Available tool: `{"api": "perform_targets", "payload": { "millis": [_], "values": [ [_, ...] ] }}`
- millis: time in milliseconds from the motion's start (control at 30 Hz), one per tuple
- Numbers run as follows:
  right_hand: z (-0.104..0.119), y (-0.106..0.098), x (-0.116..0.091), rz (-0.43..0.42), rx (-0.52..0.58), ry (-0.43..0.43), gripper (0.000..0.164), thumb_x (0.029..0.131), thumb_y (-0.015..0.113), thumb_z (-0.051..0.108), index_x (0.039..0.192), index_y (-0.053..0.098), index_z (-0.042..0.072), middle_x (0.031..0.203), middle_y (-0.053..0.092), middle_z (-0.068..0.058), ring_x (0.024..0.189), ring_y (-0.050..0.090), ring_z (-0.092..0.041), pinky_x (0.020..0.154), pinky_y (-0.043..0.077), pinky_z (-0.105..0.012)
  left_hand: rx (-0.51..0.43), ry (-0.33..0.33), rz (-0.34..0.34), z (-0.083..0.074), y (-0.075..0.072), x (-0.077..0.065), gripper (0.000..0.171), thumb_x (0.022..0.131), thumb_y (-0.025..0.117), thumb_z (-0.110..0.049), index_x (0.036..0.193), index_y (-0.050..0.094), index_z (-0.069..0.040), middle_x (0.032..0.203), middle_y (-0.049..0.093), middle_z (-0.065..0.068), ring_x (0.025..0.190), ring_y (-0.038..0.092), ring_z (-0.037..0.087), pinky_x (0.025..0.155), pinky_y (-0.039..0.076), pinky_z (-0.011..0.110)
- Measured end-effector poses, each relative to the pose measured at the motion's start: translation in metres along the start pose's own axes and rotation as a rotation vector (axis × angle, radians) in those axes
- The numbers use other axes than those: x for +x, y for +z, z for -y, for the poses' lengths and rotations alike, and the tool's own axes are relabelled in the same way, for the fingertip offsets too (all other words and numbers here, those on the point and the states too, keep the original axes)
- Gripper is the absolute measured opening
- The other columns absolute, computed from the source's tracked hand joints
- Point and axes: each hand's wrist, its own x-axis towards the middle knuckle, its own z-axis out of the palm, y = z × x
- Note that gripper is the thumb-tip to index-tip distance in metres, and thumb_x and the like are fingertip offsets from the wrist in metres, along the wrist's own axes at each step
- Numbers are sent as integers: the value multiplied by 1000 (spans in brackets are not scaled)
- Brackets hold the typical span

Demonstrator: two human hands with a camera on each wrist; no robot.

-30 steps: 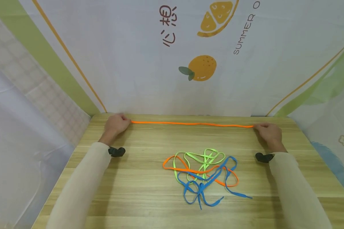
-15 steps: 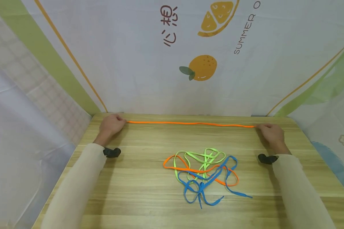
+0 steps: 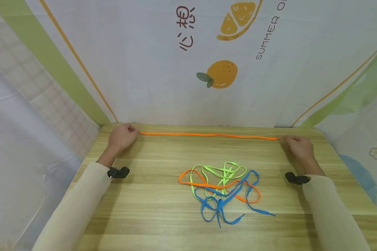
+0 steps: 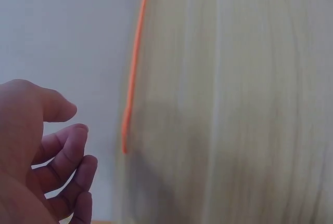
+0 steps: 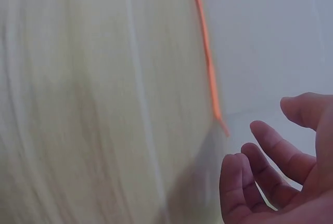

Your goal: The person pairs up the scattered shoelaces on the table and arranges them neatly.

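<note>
A flat orange shoelace (image 3: 207, 135) lies stretched nearly straight across the back of the wooden table. Beside its left end is my left hand (image 3: 122, 136); the left wrist view shows thumb and fingers (image 4: 73, 143) parted, the lace tip apart from them. At the other end, my right hand (image 3: 300, 147) hovers by the tip, its loosely bent fingers (image 5: 265, 135) holding nothing in the right wrist view. Nearer the middle lies a loose tangle of a green shoelace (image 3: 191, 177), another orange shoelace (image 3: 198, 185) and a blue shoelace (image 3: 260, 211).
The wooden table (image 3: 150, 216) ends at the back against a white printed cloth (image 3: 144, 69). More cloth hangs at the left and right sides. A black wrist camera (image 3: 118, 172) sits on the left sleeve, another black camera (image 3: 296, 178) on the right.
Earlier both hands pinched the ends of the straight orange shoelace. The left hand shifted left and the right hand slightly right; both have let go. The tangle stays put.
</note>
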Motion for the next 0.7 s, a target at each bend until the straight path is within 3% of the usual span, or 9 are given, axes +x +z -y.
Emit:
{"api": "perform_targets", "payload": {
  "millis": [67, 200, 333, 500, 700],
  "values": [
    [4, 0, -4, 5, 2, -16, 79, 113, 50, 56, 158, 51, -9, 155, 52, -33, 131, 56, -42, 92, 47, -40, -22, 33, -12, -11, -3, -7, 38, 104, 57, -32, 115, 77, -1, 111, 78, 18, 99, 71, 37, 85, 54, 52],
    [14, 1, -14, -11, -4, -70, 79, 111, 53, 60, 152, 59, -6, 150, 59, -31, 113, 69, -29, 86, 50, -32, -58, 107, -37, -30, -4, -18, 34, 106, 61, -30, 112, 78, -1, 104, 79, 16, 91, 72, 32, 82, 54, 47],
    [26, 5, -27, -45, -26, -160, 70, 110, 57, 58, 144, 68, -3, 140, 65, -26, 99, 68, -16, 77, 52, -25, -74, 180, -40, -49, -3, -30, 30, 107, 63, -28, 109, 78, -3, 98, 78, 12, 83, 71, 27, 76, 54, 41],
    [44, 12, -44, -72, -60, -295, 55, 113, 61, 46, 136, 73, -3, 134, 66, -19, 101, 57, -9, 78, 48, -25, -99, 269, -32, -72, 0, -47, 23, 104, 65, -23, 105, 80, -6, 94, 78, 7, 76, 69, 22, 69, 54, 39],
    [61, 25, -66, -111, -41, -442, 36, 112, 68, 30, 126, 78, -1, 125, 69, -14, 103, 57, -1, 80, 48, -15, -124, 393, -1, -96, 5, -68, 17, 102, 69, -21, 104, 80, -9, 93, 77, -1, 68, 66, 14, 69, 53, 38]
  ]
}}
